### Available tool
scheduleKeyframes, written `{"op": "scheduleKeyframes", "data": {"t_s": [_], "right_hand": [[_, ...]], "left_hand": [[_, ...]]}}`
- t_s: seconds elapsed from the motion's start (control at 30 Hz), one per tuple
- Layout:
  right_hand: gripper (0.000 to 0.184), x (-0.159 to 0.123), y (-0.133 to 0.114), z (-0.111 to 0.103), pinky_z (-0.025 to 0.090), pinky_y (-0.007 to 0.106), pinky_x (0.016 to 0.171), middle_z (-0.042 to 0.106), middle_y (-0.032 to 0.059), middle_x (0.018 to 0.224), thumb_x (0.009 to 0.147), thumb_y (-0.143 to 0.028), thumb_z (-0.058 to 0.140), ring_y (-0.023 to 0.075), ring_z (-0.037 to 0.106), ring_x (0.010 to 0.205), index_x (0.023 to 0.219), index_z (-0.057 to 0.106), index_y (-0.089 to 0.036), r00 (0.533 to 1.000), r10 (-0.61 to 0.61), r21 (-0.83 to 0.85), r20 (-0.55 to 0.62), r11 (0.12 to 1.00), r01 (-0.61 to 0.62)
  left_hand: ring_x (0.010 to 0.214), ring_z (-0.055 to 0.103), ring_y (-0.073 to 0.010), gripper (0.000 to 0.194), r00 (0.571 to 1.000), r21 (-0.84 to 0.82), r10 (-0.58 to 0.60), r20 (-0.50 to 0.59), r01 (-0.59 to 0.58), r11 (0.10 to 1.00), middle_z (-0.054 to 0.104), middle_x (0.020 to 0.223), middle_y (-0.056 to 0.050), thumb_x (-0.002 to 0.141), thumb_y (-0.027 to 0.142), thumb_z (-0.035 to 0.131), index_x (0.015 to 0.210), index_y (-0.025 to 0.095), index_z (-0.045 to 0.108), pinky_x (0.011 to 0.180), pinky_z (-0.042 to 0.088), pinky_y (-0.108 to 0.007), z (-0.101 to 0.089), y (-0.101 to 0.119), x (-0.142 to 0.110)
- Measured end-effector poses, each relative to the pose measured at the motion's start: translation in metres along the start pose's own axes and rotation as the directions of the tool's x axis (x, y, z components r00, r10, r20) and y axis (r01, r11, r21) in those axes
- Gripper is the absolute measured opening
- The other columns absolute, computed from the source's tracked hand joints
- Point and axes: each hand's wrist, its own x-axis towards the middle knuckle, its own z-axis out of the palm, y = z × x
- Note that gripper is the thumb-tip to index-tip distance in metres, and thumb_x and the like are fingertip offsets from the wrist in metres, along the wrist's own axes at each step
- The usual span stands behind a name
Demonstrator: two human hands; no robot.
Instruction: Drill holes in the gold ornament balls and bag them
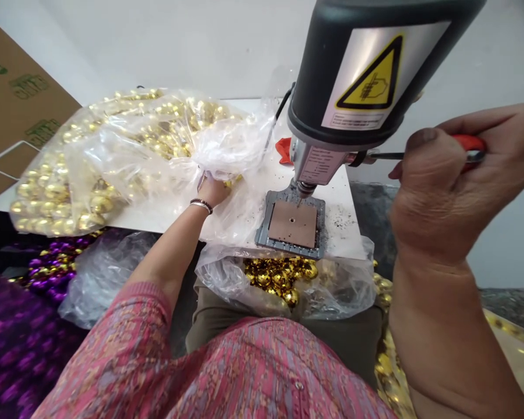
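My right hand is raised at the right and closed around the red-tipped lever handle of a small bench drill press. The drill's bit hangs just above a brown square pad on the grey base plate. My left hand reaches into the mouth of a large clear plastic bag full of gold ball ornaments; its fingers are hidden by the plastic. A bracelet sits on that wrist.
A second clear bag with gold balls lies on my lap below the white table's edge. Purple balls lie at the lower left. A brown cardboard box stands at the far left. A red object lies behind the drill.
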Motion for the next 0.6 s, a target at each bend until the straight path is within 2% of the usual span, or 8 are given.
{"op": "scheduleKeyframes", "data": {"t_s": [0.07, 0.13, 0.23, 0.3, 0.33, 0.4, 0.5, 0.6], "right_hand": [[0.024, -0.001, -0.002, 0.001, 0.042, 0.024, 0.075, 0.044, -0.0060, 0.080, 0.093, -0.035, 0.049, -0.0009, 0.046, 0.068, 0.082, 0.040, -0.016, 1.000, -0.007, 0.030, -0.007, 1.000, 0.007], [0.024, -0.001, -0.003, 0.001, 0.042, 0.025, 0.076, 0.042, -0.0061, 0.079, 0.092, -0.035, 0.049, -0.0007, 0.046, 0.069, 0.081, 0.039, -0.016, 1.000, -0.012, 0.064, -0.014, 0.998, 0.013], [0.024, -0.002, -0.003, 0.001, 0.040, 0.025, 0.077, 0.040, -0.0060, 0.078, 0.092, -0.034, 0.047, -0.0011, 0.043, 0.069, 0.080, 0.037, -0.016, 1.000, 0.001, 0.096, -0.009, 0.995, -0.001], [0.025, 0.000, -0.003, 0.002, 0.038, 0.024, 0.075, 0.039, -0.0050, 0.078, 0.091, -0.036, 0.046, -0.0010, 0.040, 0.070, 0.079, 0.036, -0.016, 1.000, -0.009, 0.096, -0.012, 0.995, 0.010], [0.025, 0.002, -0.003, 0.002, 0.036, 0.023, 0.074, 0.039, -0.0044, 0.077, 0.090, -0.036, 0.047, -0.0006, 0.039, 0.070, 0.078, 0.035, -0.017, 1.000, -0.023, 0.098, -0.020, 0.995, 0.024], [0.024, 0.010, -0.007, 0.003, 0.033, 0.021, 0.070, 0.036, -0.0039, 0.073, 0.088, -0.031, 0.049, 0.0007, 0.033, 0.068, 0.077, 0.033, -0.017, 1.000, -0.019, 0.098, -0.015, 0.995, 0.020], [0.027, 0.030, -0.018, 0.004, 0.028, 0.022, 0.069, 0.029, -0.0048, 0.067, 0.089, -0.017, 0.052, 0.0016, 0.024, 0.066, 0.074, 0.029, -0.018, 0.994, 0.100, 0.008, 0.052, 0.995, -0.100], [0.034, 0.052, -0.026, 0.005, 0.025, 0.025, 0.073, 0.024, -0.0051, 0.066, 0.096, -0.012, 0.047, 0.0009, 0.022, 0.066, 0.070, 0.026, -0.018, 0.973, 0.208, -0.138, 0.104, 0.971, -0.193]], "left_hand": [[0.107, 0.071, -0.0343, 0.056, 0.999, -0.147, 0.032, 0.014, -0.030, 0.989, 0.079, 0.107, -0.018, 0.085, 0.036, 0.071, 0.134, 0.008, 0.072, 0.104, 0.055, -0.046, -0.006, -0.004, -0.021], [0.097, 0.070, -0.0264, 0.061, 0.990, -0.461, 0.128, 0.057, -0.088, 0.883, 0.077, 0.109, -0.014, 0.083, 0.045, 0.074, 0.135, 0.014, 0.071, 0.091, 0.059, -0.037, -0.012, -0.006, -0.049], [0.088, 0.068, -0.0181, 0.071, 0.965, -0.878, 0.239, 0.112, -0.017, 0.478, 0.075, 0.118, -0.010, 0.082, 0.061, 0.075, 0.142, 0.023, 0.066, 0.073, 0.056, -0.028, -0.012, -0.002, -0.092], [0.084, 0.068, -0.0161, 0.073, 0.955, -0.966, 0.240, 0.174, 0.117, 0.232, 0.075, 0.119, -0.010, 0.082, 0.069, 0.074, 0.140, 0.026, 0.066, 0.069, 0.055, -0.027, -0.005, 0.007, -0.115], [0.082, 0.068, -0.0159, 0.072, 0.947, -0.971, 0.238, 0.217, 0.184, 0.152, 0.075, 0.119, -0.011, 0.082, 0.072, 0.073, 0.137, 0.026, 0.067, 0.068, 0.055, -0.028, 0.001, 0.013, -0.124], [0.081, 0.070, -0.0173, 0.069, 0.924, -0.954, 0.238, 0.299, 0.290, 0.071, 0.076, 0.118, -0.013, 0.084, 0.075, 0.070, 0.131, 0.025, 0.069, 0.068, 0.057, -0.030, 0.013, 0.025, -0.136], [0.089, 0.075, -0.0223, 0.062, 0.892, -0.927, 0.258, 0.371, 0.374, 0.040, 0.077, 0.108, -0.012, 0.083, 0.070, 0.076, 0.123, 0.023, 0.069, 0.070, 0.058, -0.033, 0.025, 0.040, -0.143], [0.094, 0.078, -0.0244, 0.058, 0.862, -0.903, 0.295, 0.413, 0.430, 0.009, 0.078, 0.104, -0.009, 0.077, 0.060, 0.085, 0.118, 0.023, 0.068, 0.071, 0.059, -0.032, 0.028, 0.052, -0.142]]}}
